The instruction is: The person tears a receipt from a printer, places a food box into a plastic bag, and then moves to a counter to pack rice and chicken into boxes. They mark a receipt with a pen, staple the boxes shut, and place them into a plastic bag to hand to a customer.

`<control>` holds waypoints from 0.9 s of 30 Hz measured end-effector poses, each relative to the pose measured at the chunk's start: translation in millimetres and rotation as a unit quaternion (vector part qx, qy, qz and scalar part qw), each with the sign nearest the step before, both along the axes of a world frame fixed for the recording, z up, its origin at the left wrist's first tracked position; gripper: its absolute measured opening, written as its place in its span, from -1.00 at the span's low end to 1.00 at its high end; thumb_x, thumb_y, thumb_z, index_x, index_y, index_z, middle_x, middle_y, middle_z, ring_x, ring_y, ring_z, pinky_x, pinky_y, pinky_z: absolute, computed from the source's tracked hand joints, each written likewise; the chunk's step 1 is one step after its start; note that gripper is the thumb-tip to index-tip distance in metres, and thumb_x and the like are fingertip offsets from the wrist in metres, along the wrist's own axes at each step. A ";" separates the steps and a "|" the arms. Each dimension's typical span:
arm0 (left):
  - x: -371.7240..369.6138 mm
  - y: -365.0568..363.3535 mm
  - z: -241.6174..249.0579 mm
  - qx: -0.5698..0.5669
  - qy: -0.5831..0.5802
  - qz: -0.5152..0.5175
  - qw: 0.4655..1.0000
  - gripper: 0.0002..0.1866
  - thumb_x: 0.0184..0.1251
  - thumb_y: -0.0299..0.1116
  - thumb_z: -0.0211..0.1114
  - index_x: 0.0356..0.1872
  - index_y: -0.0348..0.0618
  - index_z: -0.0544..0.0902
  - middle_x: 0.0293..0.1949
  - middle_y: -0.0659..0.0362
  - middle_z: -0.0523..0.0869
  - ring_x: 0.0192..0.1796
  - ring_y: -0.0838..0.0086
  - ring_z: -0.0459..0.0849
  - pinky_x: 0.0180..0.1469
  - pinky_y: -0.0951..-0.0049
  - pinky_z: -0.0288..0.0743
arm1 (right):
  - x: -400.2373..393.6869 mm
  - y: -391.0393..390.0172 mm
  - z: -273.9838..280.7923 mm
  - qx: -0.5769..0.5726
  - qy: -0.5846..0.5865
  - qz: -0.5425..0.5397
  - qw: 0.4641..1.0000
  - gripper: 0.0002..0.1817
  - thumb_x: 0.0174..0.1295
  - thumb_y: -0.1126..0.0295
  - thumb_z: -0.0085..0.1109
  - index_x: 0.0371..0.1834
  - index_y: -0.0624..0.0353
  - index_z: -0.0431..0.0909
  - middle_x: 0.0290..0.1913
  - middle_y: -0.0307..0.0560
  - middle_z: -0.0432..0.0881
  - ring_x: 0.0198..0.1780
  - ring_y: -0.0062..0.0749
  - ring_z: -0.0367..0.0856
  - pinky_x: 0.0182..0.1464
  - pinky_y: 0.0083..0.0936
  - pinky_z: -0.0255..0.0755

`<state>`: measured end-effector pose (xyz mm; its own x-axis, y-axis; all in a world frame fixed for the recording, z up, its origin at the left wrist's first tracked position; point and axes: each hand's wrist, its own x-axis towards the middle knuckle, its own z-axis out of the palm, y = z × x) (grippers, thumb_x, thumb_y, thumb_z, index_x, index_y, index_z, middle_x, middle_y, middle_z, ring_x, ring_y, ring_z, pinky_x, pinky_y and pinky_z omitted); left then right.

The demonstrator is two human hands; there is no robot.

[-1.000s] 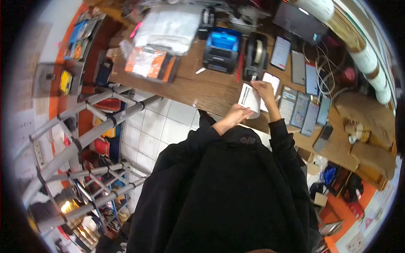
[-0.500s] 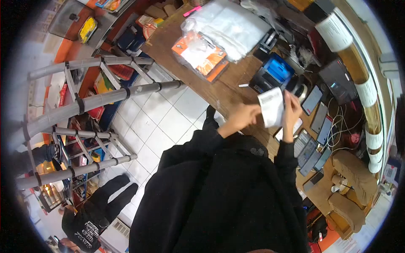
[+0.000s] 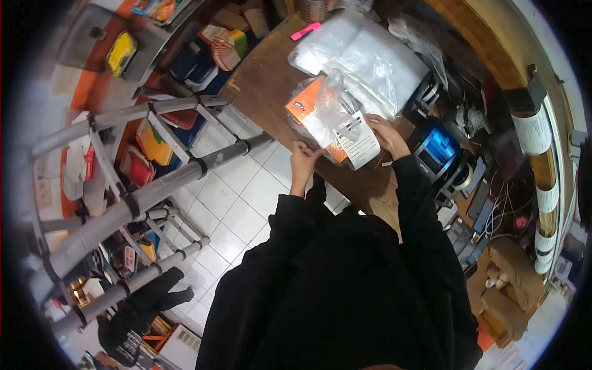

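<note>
In the head view, a white printed paper label [image 3: 362,148] is held at its far right edge by the bent, nearly closed fingers of the right hand [image 3: 387,134] and is spread over the right end of an orange-and-white cardboard box [image 3: 304,102], between the two hands. The box's near edge is touched by the partly curled left hand [image 3: 302,163], though whether it is gripped cannot be told. The box is supported on a brown wooden table [image 3: 259,80], left of a black-and-blue printer [image 3: 439,150].
</note>
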<state>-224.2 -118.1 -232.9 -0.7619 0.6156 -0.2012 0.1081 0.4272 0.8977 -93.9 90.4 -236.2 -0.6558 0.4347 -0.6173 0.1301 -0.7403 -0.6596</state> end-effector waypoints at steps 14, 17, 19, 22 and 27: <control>-17.4 70.3 82.1 0.201 -0.037 -0.208 0.957 -0.53 -0.05 -0.60 -0.01 0.03 -0.23 0.40 -0.09 -0.11 0.50 -0.06 0.12 0.50 0.02 0.40 0.29 | 16.4 -44.4 3.7 0.294 -0.114 -0.032 0.948 -0.66 0.10 0.20 0.10 -0.29 0.31 0.46 -0.43 -0.16 0.51 -0.37 -0.57 0.43 -0.31 -0.68 0.28; -0.9 72.6 103.9 0.357 -0.167 -0.124 0.911 -0.91 0.13 -0.46 -0.03 -0.51 -0.23 0.39 -0.61 0.20 0.44 -0.52 0.49 0.45 0.23 0.26 0.10 | 29.2 -50.3 35.5 0.182 -0.035 -0.011 0.983 -0.43 0.08 0.04 0.06 -0.02 0.31 0.28 -0.09 -0.02 0.39 -0.03 -0.41 0.31 -0.05 -0.56 0.20; 9.2 72.4 125.2 0.430 -0.137 -0.183 0.874 -0.88 0.12 -0.45 -0.01 -0.57 -0.17 0.35 -0.74 0.27 0.31 -0.59 0.48 0.41 0.18 0.21 0.14 | 36.7 -67.7 71.6 0.154 0.007 -0.024 0.988 -0.29 0.05 0.00 0.07 0.13 0.32 0.16 0.08 0.06 0.29 0.13 -0.32 0.22 0.07 -0.51 0.15; 39.1 69.3 182.3 0.471 -0.178 -0.262 0.823 -0.78 0.10 -0.35 0.06 -0.66 -0.07 0.25 -0.81 0.30 0.24 -0.63 0.49 0.38 0.22 0.06 0.02 | 54.2 -82.8 111.7 0.156 0.199 -0.002 0.968 0.00 0.02 0.04 0.10 0.29 0.31 -0.37 0.32 0.17 -0.28 0.36 -0.23 -0.36 0.31 -0.45 -0.38; 116.6 64.0 254.8 0.528 -0.185 -0.387 0.733 -0.77 0.11 -0.29 0.11 -0.62 0.00 0.26 -0.82 0.36 0.26 -0.63 0.55 0.36 0.27 0.15 -0.07 | 138.5 -95.8 205.9 0.324 0.196 -0.080 0.922 0.07 -0.14 0.31 0.26 0.30 0.29 -0.38 0.30 0.12 -0.17 0.34 -0.26 -0.23 0.29 -0.48 -0.29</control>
